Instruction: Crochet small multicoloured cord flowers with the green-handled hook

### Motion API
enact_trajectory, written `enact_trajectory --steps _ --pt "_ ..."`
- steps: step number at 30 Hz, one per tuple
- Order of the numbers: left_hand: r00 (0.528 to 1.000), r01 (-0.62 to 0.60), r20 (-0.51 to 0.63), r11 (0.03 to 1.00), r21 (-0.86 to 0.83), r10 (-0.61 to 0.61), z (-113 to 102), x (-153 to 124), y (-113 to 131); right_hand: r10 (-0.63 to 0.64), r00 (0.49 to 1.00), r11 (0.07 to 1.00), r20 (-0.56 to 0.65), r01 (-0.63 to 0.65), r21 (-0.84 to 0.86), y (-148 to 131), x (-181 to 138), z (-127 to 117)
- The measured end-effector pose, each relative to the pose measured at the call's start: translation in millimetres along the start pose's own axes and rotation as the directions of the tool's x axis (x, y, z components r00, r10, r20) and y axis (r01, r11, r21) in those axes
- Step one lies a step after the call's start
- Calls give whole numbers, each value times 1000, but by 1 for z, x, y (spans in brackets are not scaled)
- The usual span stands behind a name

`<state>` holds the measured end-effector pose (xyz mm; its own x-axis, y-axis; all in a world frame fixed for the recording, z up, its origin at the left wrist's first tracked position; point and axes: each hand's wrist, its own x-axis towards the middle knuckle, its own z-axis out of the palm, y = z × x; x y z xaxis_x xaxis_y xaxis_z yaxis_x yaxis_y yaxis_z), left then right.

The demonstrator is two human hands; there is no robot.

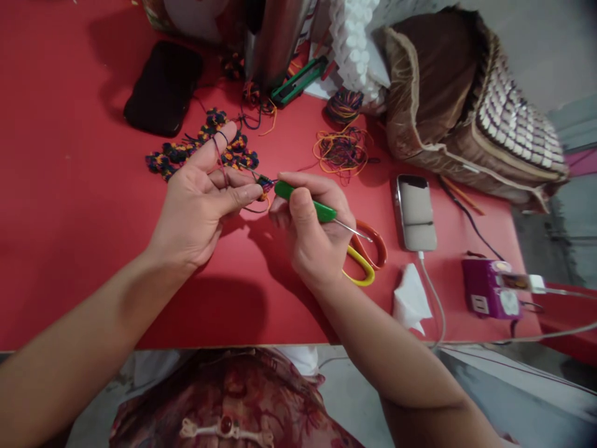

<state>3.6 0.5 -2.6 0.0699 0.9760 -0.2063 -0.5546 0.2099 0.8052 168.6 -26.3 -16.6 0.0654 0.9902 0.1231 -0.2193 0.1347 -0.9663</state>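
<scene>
My right hand (311, 229) is closed around a green-handled crochet hook (308, 203), whose tip meets a small multicoloured crochet piece (264, 182). My left hand (201, 196) pinches that piece between thumb and fingers, with thin yarn (221, 158) wound over the raised index finger. Both hands hover above the red table (69, 205). Just beyond my left fingers lies a string of finished dark, orange and yellow crochet flowers (186, 149).
Orange and yellow handled scissors (368, 255) lie under my right hand. A phone (415, 211) on a cable, crumpled tissue (410, 298), purple power adapter (489, 287), loose yarn tangle (342, 149), black pouch (163, 87), brown bag (461, 99) and a metal container (275, 37) surround the work.
</scene>
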Motion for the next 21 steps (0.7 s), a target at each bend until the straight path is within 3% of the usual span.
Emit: enact_trajectory --steps 7,12,21 --pt "998 40 -51 999 3 -40 -1 2 1 79 997 993 -10 -78 84 0 5 0" --pt "996 -12 -83 1000 9 12 -2 2 -2 119 993 990 -26 -117 83 -4 4 -2" --pt "996 -77 -42 992 99 82 -13 8 -5 -79 997 996 -7 80 44 7 13 -6"
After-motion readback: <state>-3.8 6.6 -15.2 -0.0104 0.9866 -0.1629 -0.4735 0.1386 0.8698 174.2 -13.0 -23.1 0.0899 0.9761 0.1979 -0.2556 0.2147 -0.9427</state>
